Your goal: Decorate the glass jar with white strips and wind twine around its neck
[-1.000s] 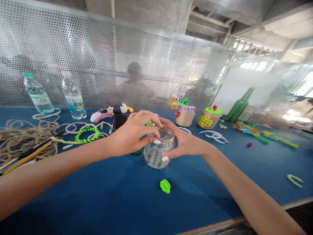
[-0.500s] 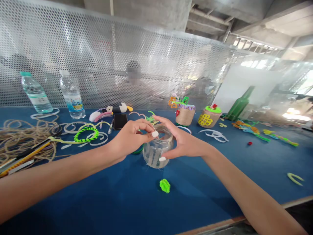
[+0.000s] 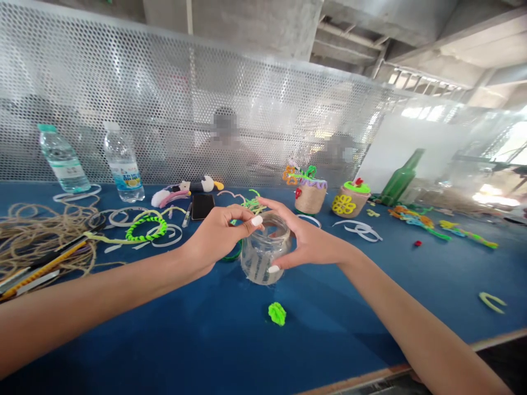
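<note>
A clear glass jar (image 3: pixel 263 263) with whitish vertical strips on its side stands upright on the blue table. My right hand (image 3: pixel 302 241) is wrapped round the jar's right side, thumb low on the glass and fingers by the rim. At the upper left of the rim, my left hand (image 3: pixel 233 227) is closed with thumb and forefinger pinched together; what they hold, if anything, is too small to make out. A bright green fuzzy clump (image 3: pixel 277 313) lies on the table in front of the jar.
Twine (image 3: pixel 37 230), a cutter (image 3: pixel 45 269) and a green ring (image 3: pixel 146 227) lie left. Behind are two water bottles (image 3: pixel 125 170), a phone (image 3: pixel 203 207) and two twine-wrapped pots (image 3: pixel 310 198). A green bottle (image 3: pixel 401 178) leans at the right; a perforated screen (image 3: pixel 164 99) stands behind.
My left thumb and forefinger have shifted slightly left along the rim. My right hand stays on the jar. The view has tilted a little.
</note>
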Tool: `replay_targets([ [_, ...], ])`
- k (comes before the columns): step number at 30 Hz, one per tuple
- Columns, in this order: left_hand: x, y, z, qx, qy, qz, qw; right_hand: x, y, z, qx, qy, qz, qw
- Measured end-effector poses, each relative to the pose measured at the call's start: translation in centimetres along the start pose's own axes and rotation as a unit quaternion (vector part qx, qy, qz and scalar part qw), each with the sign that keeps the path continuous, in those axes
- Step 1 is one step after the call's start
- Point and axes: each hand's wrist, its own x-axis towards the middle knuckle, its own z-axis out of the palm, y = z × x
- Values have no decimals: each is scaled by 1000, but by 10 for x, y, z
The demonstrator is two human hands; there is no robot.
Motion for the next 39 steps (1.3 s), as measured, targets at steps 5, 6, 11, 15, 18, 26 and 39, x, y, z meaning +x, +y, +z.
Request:
replay_targets([
  [5,3,-6,-3,47,4,43,998,-1,9,-3,8,-5,2,1000],
  [6,3,-7,-3,51,9,51,997,-1,10,-3,6,-3,3,1000],
  [11,8,-9,-6,55,39,96,993,0,10,-3,14,-6,8,1000],
  [15,14,-12,-12,48,58,126,989,1,7,-1,28,-8,1,1000],
  [18,17,-10,-15,41,60,137,988,1,4,1,26,-8,-15,1000],
  [26,18,2,-19,-22,65,113,991,-1,-4,8,33,-11,-46,998],
  [39,1,38,-23,69,88,210,971,-2,-30,29,-16,3,-66,998],
])
